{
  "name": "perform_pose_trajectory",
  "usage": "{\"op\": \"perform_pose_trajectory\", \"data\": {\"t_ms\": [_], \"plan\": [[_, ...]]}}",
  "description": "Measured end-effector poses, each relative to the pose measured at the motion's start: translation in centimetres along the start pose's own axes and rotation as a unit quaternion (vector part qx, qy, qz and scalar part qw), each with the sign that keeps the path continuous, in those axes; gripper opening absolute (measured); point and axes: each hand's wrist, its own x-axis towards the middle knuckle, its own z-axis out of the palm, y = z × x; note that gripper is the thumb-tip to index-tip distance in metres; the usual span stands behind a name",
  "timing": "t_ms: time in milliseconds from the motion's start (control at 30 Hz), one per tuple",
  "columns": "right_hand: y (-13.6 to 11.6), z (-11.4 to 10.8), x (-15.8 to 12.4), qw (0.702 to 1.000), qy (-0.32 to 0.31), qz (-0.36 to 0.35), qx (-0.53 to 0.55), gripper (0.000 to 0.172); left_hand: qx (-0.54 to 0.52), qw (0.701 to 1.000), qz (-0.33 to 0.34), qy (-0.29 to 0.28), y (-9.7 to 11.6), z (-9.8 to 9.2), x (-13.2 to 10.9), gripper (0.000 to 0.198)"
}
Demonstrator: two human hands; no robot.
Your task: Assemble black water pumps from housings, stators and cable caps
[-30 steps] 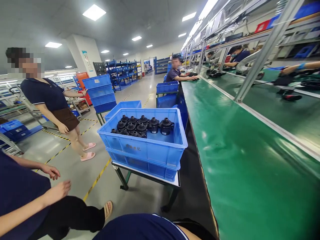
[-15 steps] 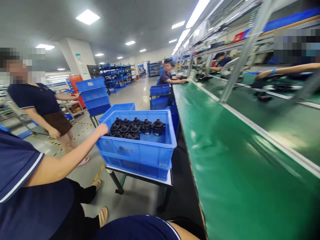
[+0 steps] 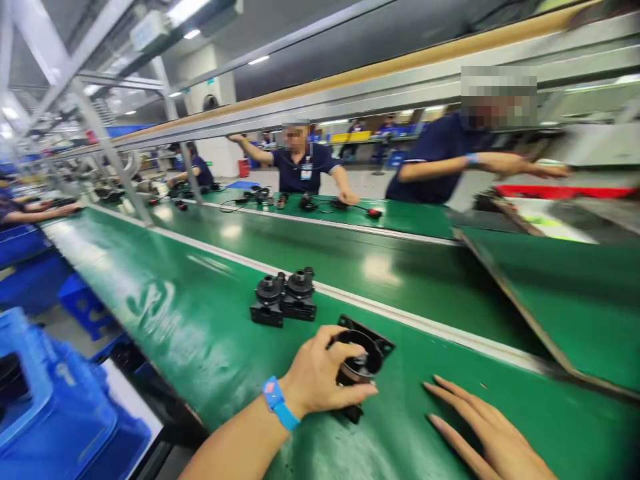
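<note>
My left hand (image 3: 327, 373), with a blue band at the wrist, grips a black round housing (image 3: 367, 347) whose square flange and open round cavity face up. The fingers and thumb wrap its near side and hide part of it. To the right, my right hand (image 3: 480, 427) hovers low over the green bench top (image 3: 210, 373), fingers spread and nothing in them. Beyond my left hand, two black pump-like parts (image 3: 283, 295) stand side by side near the metal rail.
A white rail (image 3: 400, 322) runs along the bench, with a green belt behind it. Blue crates (image 3: 50, 400) stand at lower left. Across the line, one person (image 3: 305, 167) handles cables and another person (image 3: 440, 160) reaches sideways. A raised green panel (image 3: 560, 300) lies at right.
The view has swung right from the crates and aisle to the bench. Both my hands are now in view, the left gripping the black housing. The crate has shifted to the lower left edge.
</note>
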Motion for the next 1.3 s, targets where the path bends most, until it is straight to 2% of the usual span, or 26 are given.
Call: {"op": "perform_pose_trajectory", "data": {"t_ms": [133, 300, 600, 800, 1300], "plan": [[-2.7, -1.8, 1.1, 0.996, -0.068, 0.063, 0.009, 0.053, 0.024, 0.999, 0.026, 0.014, -0.1, -1.1, -0.3, 0.057], [-4.6, -3.0, 1.8, 0.992, -0.095, 0.085, 0.023, 0.052, 0.049, 0.998, 0.036, 0.021, 0.8, -1.3, -0.2, 0.049], [-5.2, -3.6, 1.8, 0.99, -0.103, 0.093, 0.026, 0.049, 0.066, 0.997, 0.03, 0.04, 0.6, -1.2, -0.3, 0.046], [-5.5, -4.0, 1.9, 0.99, -0.104, 0.095, 0.03, 0.049, 0.079, 0.997, 0.019, 0.014, 0.8, -1.4, -0.1, 0.055], [-6.1, -4.5, 2.1, 0.988, -0.112, 0.102, 0.028, 0.049, 0.077, 0.997, 0.013, 0.021, 0.6, -1.4, -0.2, 0.057]]}}
